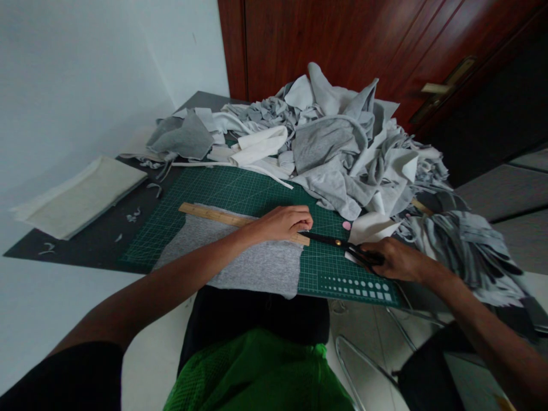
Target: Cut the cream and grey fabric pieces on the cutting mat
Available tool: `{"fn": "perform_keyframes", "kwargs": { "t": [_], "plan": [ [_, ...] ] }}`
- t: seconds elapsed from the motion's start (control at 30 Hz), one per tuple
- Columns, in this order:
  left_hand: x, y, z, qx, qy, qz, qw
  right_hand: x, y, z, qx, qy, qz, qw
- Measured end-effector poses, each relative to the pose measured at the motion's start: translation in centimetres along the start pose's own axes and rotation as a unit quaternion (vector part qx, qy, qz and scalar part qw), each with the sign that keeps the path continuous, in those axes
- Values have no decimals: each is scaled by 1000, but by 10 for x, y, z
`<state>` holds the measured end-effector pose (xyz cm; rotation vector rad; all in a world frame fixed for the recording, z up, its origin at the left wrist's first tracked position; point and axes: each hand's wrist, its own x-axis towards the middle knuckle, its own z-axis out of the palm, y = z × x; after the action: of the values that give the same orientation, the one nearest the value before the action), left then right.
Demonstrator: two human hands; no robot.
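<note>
A piece of heathered grey fabric (252,265) lies flat on the green cutting mat (257,182), hanging slightly over the near edge. Across its upper part rests a wooden ruler (209,214). My left hand (285,222) is closed over the ruler's right part, its fingers pinching the fabric's edge; the fingertips are partly hidden. My right hand (391,260) grips black-handled scissors (338,242) by the loops. Their dark blades point left, with the tips at the fabric edge just beside my left fingers and the ruler's end. The blades look nearly closed together.
A large heap of grey and white fabric scraps (334,142) covers the back of the table. Folded cream cloth (85,197) lies at left, stacked grey strips (466,251) at right. A pink disc (346,225) sits near the scissors. A chair (445,365) stands below right.
</note>
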<state>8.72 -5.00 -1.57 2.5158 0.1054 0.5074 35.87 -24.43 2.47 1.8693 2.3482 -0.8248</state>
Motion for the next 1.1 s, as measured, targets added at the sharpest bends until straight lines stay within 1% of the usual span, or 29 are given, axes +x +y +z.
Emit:
{"fn": "perform_keyframes", "kwargs": {
  "t": [0.27,0.4,0.63,0.8,0.93,1.1],
  "plan": [
    [1,-1,-3,-29,10,8,999,5,-9,2,-10,24,-9,1000],
    [1,0,-3,-26,14,7,1000,9,-13,0,-18,25,-14,999],
    [2,-1,-3,-13,21,41,999,15,-18,-1,-33,28,-12,999],
    [3,0,-3,2,20,44,999,19,-24,-3,-28,28,-14,999],
    [3,1,-4,2,24,50,998,23,-25,-4,-45,26,-22,998],
    [3,-1,-3,-11,25,38,999,22,-24,-6,-59,21,-11,998]
  ]
}}
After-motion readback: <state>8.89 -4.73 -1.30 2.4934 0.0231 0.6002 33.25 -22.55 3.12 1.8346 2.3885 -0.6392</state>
